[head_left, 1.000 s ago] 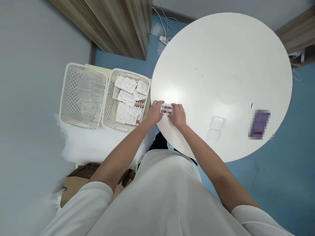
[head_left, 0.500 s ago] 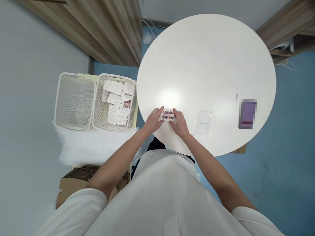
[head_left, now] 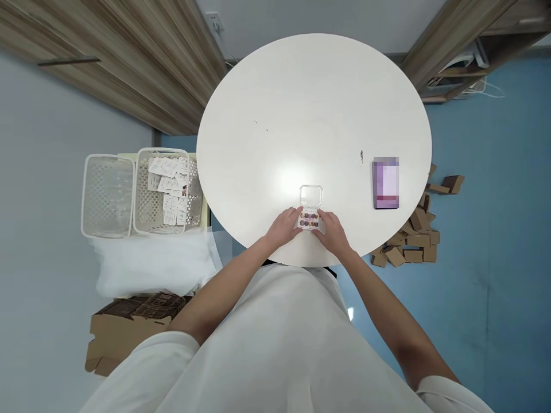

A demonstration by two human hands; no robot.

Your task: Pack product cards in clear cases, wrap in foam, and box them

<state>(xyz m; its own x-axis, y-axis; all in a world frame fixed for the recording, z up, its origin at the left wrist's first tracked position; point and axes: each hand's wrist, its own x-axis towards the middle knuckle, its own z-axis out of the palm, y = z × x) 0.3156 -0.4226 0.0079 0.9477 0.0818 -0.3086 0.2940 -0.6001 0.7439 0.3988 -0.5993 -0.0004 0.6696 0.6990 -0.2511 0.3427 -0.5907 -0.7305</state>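
My left hand (head_left: 284, 226) and my right hand (head_left: 334, 232) grip the two side edges of a small white card (head_left: 309, 224), thumbs at its near corners. Two rows of round purple, brown and yellow shapes show on the card; I cannot tell whether they are printed or stuck on. It lies over the near half of a clear plastic clamshell case (head_left: 311, 195) at the table's near edge. The case's far half is folded open, away from me. Whether the card is fully seated in the case is hidden by my fingers.
A purple pixelated box (head_left: 386, 183) lies on the right of the round white table (head_left: 314, 86). On the left stand a basket of white cards (head_left: 161, 218) and a basket of clear cases (head_left: 107, 158). Brown cartons (head_left: 415, 240) are piled on the floor at right.
Both hands have brought the card right, onto the open clear case. The case has turned and moved nearer my body, directly between my hands. The head view has shifted.
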